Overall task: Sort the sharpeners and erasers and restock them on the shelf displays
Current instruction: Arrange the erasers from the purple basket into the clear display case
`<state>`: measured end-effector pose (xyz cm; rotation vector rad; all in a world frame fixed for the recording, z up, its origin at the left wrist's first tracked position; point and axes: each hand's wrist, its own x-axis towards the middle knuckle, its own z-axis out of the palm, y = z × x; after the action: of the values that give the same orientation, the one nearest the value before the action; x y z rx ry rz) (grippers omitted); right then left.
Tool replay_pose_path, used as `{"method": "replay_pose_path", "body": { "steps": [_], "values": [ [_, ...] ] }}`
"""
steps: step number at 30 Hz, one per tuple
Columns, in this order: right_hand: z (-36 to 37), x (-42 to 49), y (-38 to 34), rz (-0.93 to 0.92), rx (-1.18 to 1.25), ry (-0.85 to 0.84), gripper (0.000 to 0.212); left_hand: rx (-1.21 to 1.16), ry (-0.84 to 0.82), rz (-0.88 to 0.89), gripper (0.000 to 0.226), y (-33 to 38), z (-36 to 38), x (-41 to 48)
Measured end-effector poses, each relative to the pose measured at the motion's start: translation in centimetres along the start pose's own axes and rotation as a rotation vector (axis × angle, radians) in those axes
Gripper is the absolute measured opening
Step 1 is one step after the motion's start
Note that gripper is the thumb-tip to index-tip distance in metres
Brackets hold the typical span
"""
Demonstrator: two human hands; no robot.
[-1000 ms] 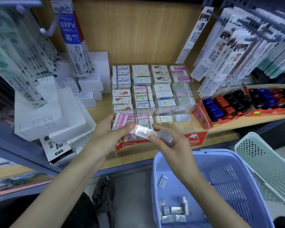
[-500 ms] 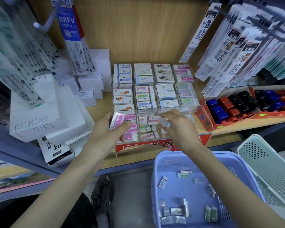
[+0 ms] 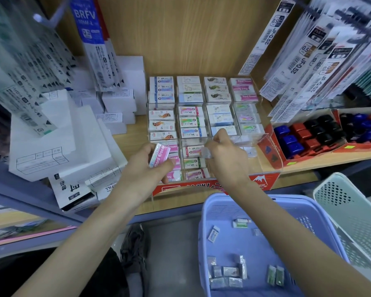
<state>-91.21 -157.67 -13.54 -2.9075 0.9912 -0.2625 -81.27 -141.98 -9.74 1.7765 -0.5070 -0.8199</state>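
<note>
One pink eraser tight between left fingers, one clear-wrapped eraser between right fingers

BRFV 10MF-L: blue hanging pack | Hard Eraser: eraser (pink wrapper) | JF-0.5: refill packs

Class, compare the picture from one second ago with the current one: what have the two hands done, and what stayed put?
The right hand carried the clear-wrapped eraser away from the left hand and forward over the acrylic eraser display, still pinching it. Nothing was let go. The left hand keeps gripping the pink Hard Eraser pack; the purple basket stays below the shelf.
</note>
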Motion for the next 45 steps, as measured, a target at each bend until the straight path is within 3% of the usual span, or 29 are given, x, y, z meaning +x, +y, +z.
{"method": "replay_pose_path", "body": {
  "steps": [5,7,10,13,16,19,28,32,35,39,45],
  "values": [
    [0.3,0.1,0.1,0.026,0.11,0.033,0.022,0.029,-0.012,-0.022,0.017,-0.3,-0.1,0.0],
    [-1.2,-1.1,-0.2,0.107,0.435,-0.05,0.029,0.044,-0.023,-0.021,0.018,-0.4,-0.1,0.0],
    [-3.4,-3.8,-0.5,0.216,0.997,-0.303,0.024,0.031,-0.037,-0.004,0.019,-0.2,0.0,-0.1],
    [-4.4,-5.7,-0.3,0.238,1.16,-0.274,0.014,0.025,-0.052,0.022,0.018,0.0,0.2,-0.3],
    [-5.2,-6.7,-0.3,0.297,1.409,-0.228,0.02,0.021,-0.066,0.04,0.017,0.3,0.4,-0.6],
    [-5.8,-7.6,-0.5,0.313,1.49,-0.226,0.021,-0.019,-0.1,0.048,0.016,0.5,0.6,-0.8],
    [-5.8,-8.6,-1.6,0.257,1.441,-0.229,0.021,-0.107,-0.203,0.061,0.027,1.1,1.2,-1.6],
    [-4.9,-9.4,-1.9,0.215,1.156,-0.203,0.032,-0.124,-0.136,-0.01,0.025,0.6,1.3,-1.8],
    [-4.2,-10.1,-2.0,0.135,0.882,-0.068,0.027,-0.118,-0.134,-0.041,0.023,0.2,1.2,-2.0],
    [-2.9,-10.6,-1.2,0.067,0.726,0.071,0.03,-0.02,-0.12,0.02,0.022,-0.1,1.3,-2.2],
    [-3.3,-9.2,5.1,0.204,0.521,0.205,0.029,0.151,-0.124,0.086,0.021,0.0,2.4,-1.6]
  ]
}}
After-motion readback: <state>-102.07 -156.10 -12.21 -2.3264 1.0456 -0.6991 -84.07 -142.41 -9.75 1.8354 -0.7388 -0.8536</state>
